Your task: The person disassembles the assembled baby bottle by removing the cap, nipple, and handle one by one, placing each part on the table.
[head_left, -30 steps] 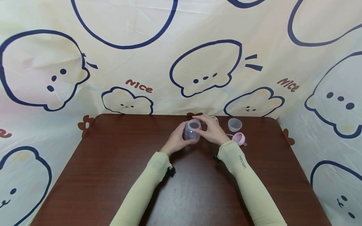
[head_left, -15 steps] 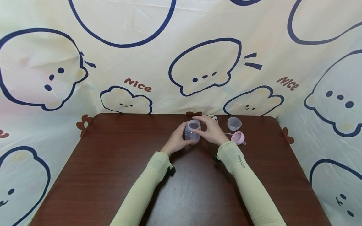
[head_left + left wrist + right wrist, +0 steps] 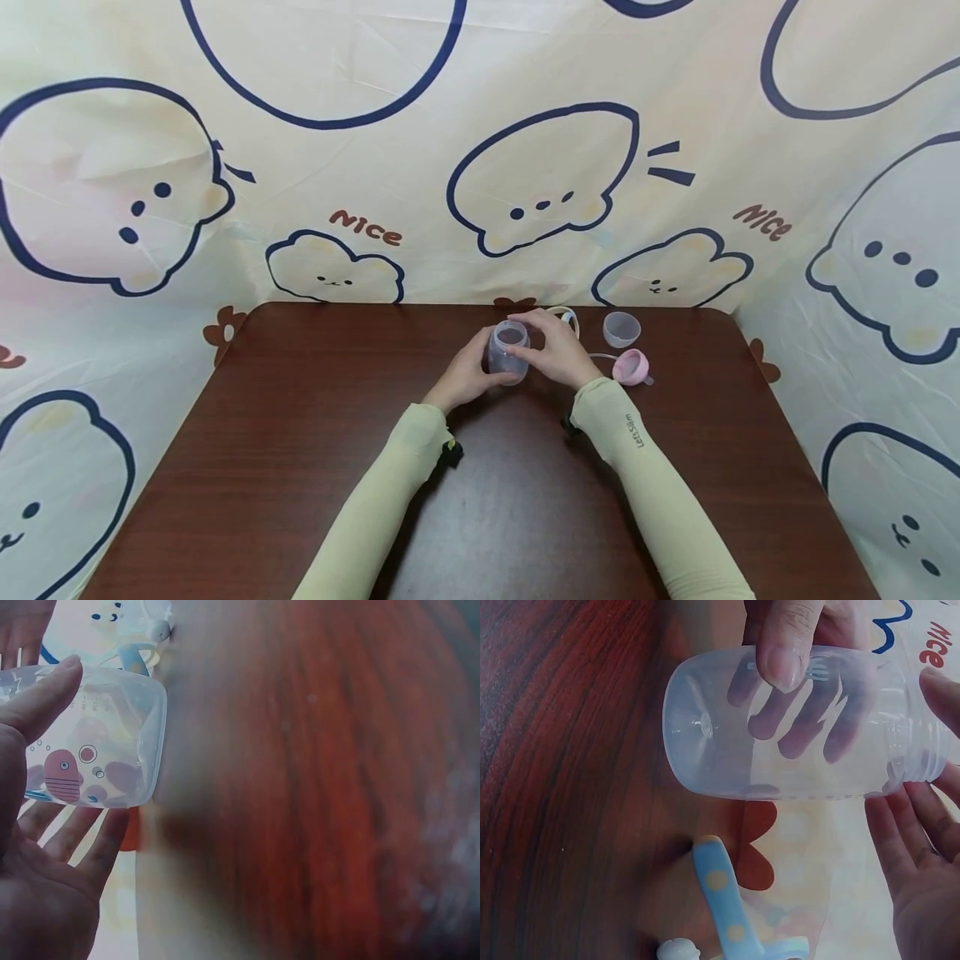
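Note:
A clear plastic baby bottle (image 3: 508,360) stands upright between my hands near the table's back edge, its threaded neck uncovered. My left hand (image 3: 467,377) grips the bottle's body, thumb on the near side and fingers behind it. With thumb and fingers, my right hand (image 3: 557,352) holds the bottle by the neck. The left wrist view shows a pink cartoon print on the bottle's wall (image 3: 64,776). Through the bottle in the right wrist view, the fingers of the left hand show. Below it there lies a blue handle (image 3: 724,892) with yellow dots.
Right of my right hand, a clear cup-shaped cap (image 3: 622,330) and a pink bottle top (image 3: 632,367) with a thin straw lie on the brown table (image 3: 300,467). A small white ball (image 3: 679,949) lies beside the blue handle. A cartoon-printed cloth (image 3: 420,175) hangs behind.
Both hands and the bottle have shifted slightly left, so more of the handle piece shows behind my right hand. The grip on the bottle looks the same.

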`<state>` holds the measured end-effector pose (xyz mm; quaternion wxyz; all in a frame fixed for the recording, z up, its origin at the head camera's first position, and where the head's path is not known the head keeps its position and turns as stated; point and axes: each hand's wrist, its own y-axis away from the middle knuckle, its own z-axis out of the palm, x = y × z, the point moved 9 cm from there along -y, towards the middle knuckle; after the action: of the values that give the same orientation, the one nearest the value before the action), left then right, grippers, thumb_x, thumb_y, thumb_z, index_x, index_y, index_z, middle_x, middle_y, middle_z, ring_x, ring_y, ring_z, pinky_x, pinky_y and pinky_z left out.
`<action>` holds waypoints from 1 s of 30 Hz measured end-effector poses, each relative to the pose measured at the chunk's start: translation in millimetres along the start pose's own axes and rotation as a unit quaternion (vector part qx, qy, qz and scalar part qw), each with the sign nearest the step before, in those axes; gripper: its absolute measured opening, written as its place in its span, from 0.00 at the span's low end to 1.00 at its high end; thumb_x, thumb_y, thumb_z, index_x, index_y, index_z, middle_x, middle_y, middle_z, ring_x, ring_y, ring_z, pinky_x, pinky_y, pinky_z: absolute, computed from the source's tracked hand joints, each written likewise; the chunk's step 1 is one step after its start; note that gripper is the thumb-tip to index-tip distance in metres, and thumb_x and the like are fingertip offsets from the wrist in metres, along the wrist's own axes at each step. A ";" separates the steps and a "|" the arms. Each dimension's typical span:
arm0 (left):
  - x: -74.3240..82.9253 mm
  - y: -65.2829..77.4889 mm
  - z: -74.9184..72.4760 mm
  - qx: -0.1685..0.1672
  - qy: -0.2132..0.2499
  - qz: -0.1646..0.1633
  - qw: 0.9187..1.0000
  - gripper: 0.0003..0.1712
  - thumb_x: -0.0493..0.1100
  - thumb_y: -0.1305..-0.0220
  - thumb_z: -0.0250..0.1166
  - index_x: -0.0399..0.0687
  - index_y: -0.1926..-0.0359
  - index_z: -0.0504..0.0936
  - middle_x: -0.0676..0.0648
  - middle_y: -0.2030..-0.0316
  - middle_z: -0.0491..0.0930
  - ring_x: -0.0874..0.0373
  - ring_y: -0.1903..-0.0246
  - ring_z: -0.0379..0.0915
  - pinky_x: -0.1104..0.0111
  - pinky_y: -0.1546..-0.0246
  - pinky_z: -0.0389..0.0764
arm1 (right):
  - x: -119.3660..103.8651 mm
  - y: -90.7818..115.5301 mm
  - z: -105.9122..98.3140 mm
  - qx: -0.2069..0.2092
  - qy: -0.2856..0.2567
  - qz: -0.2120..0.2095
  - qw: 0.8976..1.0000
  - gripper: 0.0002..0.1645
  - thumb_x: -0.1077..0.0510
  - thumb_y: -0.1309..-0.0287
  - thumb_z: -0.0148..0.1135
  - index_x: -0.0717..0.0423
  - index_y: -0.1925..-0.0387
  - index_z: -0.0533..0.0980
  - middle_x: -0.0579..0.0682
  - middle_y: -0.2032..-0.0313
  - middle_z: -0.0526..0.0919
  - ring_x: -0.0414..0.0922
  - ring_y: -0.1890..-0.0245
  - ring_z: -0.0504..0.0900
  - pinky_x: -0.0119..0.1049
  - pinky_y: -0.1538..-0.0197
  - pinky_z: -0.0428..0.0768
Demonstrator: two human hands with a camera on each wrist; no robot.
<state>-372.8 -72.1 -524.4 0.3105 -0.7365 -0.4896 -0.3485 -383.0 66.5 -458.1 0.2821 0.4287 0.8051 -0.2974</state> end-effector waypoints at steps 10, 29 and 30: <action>-3.9 0.4 1.6 -0.003 0.007 0.000 1.000 0.49 0.50 0.44 0.81 0.56 0.26 0.64 0.49 0.33 0.72 0.52 0.34 0.71 0.52 0.31 0.71 | 4.5 0.4 2.5 0.001 -0.017 0.004 1.000 0.34 0.51 0.41 0.77 0.50 0.35 0.78 0.53 0.39 0.81 0.53 0.38 0.80 0.57 0.35 0.77; 1.9 2.7 2.5 0.001 -0.025 -0.002 1.000 0.63 0.51 0.47 0.82 0.57 0.19 0.52 0.47 0.25 0.64 0.49 0.27 0.63 0.49 0.28 0.67 | 13.0 2.1 4.6 -0.008 -0.036 0.031 0.999 0.38 0.47 0.41 0.76 0.48 0.31 0.75 0.52 0.36 0.78 0.54 0.37 0.78 0.56 0.34 0.76; 2.3 3.1 1.4 0.002 -0.030 -0.003 1.000 0.66 0.52 0.48 0.83 0.58 0.18 0.50 0.47 0.23 0.61 0.49 0.25 0.61 0.48 0.27 0.65 | 13.3 2.2 4.4 -0.010 -0.038 0.031 0.999 0.39 0.48 0.41 0.76 0.48 0.30 0.74 0.52 0.36 0.77 0.54 0.36 0.78 0.56 0.34 0.76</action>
<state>-368.9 -70.8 -523.7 0.2962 -0.7444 -0.5018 -0.3262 -386.6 71.2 -471.0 0.3261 0.4394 0.7826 -0.2969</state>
